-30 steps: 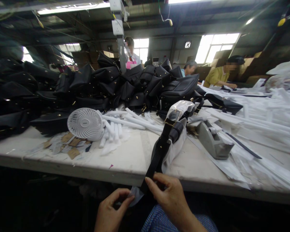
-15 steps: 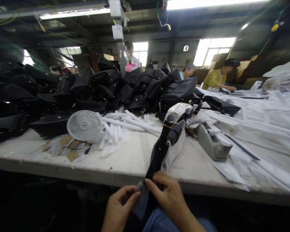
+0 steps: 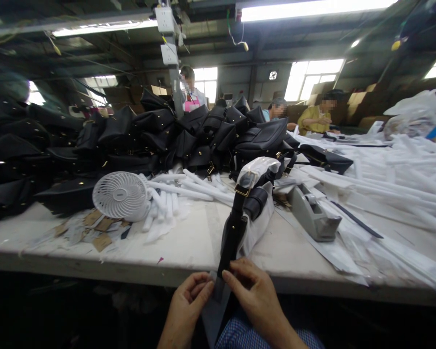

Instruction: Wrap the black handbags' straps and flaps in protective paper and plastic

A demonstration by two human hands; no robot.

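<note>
A black bag (image 3: 256, 202) with a gold buckle (image 3: 242, 190) lies near the table's front edge, partly wrapped in white film (image 3: 258, 231). Its black strap (image 3: 228, 252) runs down over the edge towards me. My right hand (image 3: 257, 298) is closed on the strap's lower end, thumb and fingers pinching it. A thin translucent sheet (image 3: 212, 315) hangs under the strap end. Just left of the strap, my left hand (image 3: 189, 305) pinches the edge of this sheet between thumb and fingers. The curled fingers partly hide both grips.
A white fan (image 3: 120, 195) stands at left behind brown tags (image 3: 102, 241). White tubes (image 3: 199, 188) lie behind the bag. A grey tape dispenser (image 3: 314, 215) sits to the right, near more white strips. Black bags (image 3: 160, 126) are piled at the back. Several co-workers are beyond.
My left hand has moved slightly up and closer to the strap, and the sheet now lies against the strap's end. My right hand keeps its pinch. The whole view has shifted a little.
</note>
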